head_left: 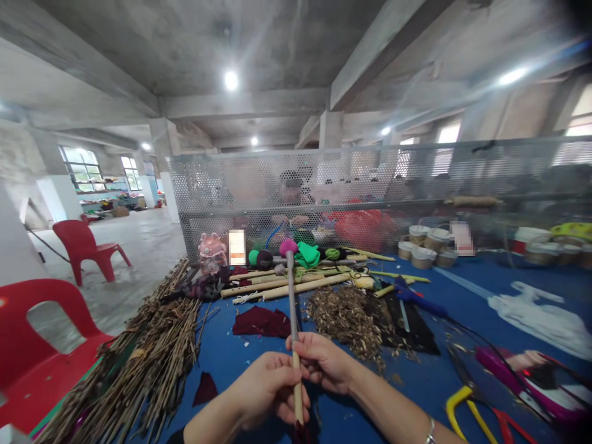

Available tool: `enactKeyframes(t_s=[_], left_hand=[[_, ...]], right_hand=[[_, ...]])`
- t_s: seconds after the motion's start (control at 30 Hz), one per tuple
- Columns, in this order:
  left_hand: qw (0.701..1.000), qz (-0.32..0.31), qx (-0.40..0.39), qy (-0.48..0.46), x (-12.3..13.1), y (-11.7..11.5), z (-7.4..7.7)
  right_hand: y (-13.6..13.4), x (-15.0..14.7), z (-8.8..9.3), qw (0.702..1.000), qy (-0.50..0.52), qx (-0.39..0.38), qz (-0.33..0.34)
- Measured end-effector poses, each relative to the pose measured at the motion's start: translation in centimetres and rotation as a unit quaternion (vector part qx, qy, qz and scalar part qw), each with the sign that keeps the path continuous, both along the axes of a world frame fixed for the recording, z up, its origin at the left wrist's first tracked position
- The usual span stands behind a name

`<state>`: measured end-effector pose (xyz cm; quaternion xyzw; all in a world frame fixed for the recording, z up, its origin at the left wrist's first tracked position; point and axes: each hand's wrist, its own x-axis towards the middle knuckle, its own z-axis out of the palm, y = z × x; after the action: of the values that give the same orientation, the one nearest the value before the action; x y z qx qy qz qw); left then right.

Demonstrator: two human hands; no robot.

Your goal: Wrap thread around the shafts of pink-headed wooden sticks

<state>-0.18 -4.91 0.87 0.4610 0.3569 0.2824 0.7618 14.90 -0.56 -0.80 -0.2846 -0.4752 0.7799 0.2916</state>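
A long thin stick (291, 290) stands tilted away from me, grey along its upper part and pale wood below. Its far end meets a magenta ball (288, 247); whether the two are joined I cannot tell. Dark red material shows at the near end. My left hand (268, 385) is closed around the pale lower part. Just above it, my right hand (319, 359) pinches the stick near where the grey begins. Beyond my hands lie a dark red cloth (261, 322) and a heap of brown chips (345, 314) on the blue table (393, 413).
Bundled dry twigs (157, 351) cover the left side. Bamboo pieces (296, 286) and a green cloth (308, 254) lie ahead, before a perforated metal screen (259, 185). To the right are yellow-handled scissors (462, 404), a glue gun (419, 296), a white plastic bag (541, 314) and several cups (422, 257).
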Motion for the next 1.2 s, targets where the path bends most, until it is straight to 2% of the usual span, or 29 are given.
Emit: enactKeyframes(t_s=[0.1, 0.23, 0.4, 0.47, 0.53, 0.63, 0.7, 0.8, 0.9, 1.07, 1.13, 1.2], left_hand=[[1.000, 0.011, -0.010, 0.021, 0.2, 0.0, -0.4], [0.993, 0.051, 0.063, 0.085, 0.1, 0.1, -0.7], [0.999, -0.025, 0.007, 0.022, -0.5, -0.1, 0.3], [0.999, -0.035, 0.001, 0.041, -0.6, 0.0, 0.2], [0.993, 0.001, 0.050, 0.105, -0.5, 0.2, -0.2], [0.969, 0.084, 0.139, 0.188, -0.3, 0.3, -0.6], [0.973, 0.079, 0.134, 0.168, -0.2, 0.3, -0.5], [0.995, 0.023, 0.067, 0.077, -0.1, 0.1, 0.0], [0.998, 0.002, 0.021, 0.065, -0.1, 0.1, 0.1], [0.973, 0.079, 0.120, 0.180, -0.1, 0.4, -0.6], [0.977, 0.070, 0.122, 0.159, -0.1, 0.3, -0.5], [0.990, 0.031, 0.084, 0.107, -0.2, 0.1, 0.0]], right_hand=[[-0.2, -0.5, -0.4, 0.999, 0.001, 0.027, -0.038], [-0.1, -0.8, -0.9, 0.998, 0.010, 0.026, -0.060], [-0.4, -0.4, -0.3, 0.999, 0.039, -0.010, -0.014], [-0.5, -0.5, -0.5, 0.999, 0.041, -0.004, -0.023], [-0.4, -0.7, -0.9, 0.999, 0.031, 0.013, -0.039], [-0.1, -0.8, -1.2, 0.999, 0.012, 0.027, -0.041], [0.1, -0.6, -1.0, 1.000, 0.018, 0.006, -0.023], [0.1, -0.2, -0.2, 0.999, 0.032, -0.031, 0.004], [-0.1, -0.3, -0.1, 0.999, 0.021, -0.015, -0.019], [0.1, -0.8, -1.0, 0.998, 0.001, 0.015, -0.058], [0.3, -0.6, -0.9, 0.999, 0.003, 0.017, -0.050], [0.3, -0.3, -0.5, 1.000, 0.019, 0.005, -0.021]])
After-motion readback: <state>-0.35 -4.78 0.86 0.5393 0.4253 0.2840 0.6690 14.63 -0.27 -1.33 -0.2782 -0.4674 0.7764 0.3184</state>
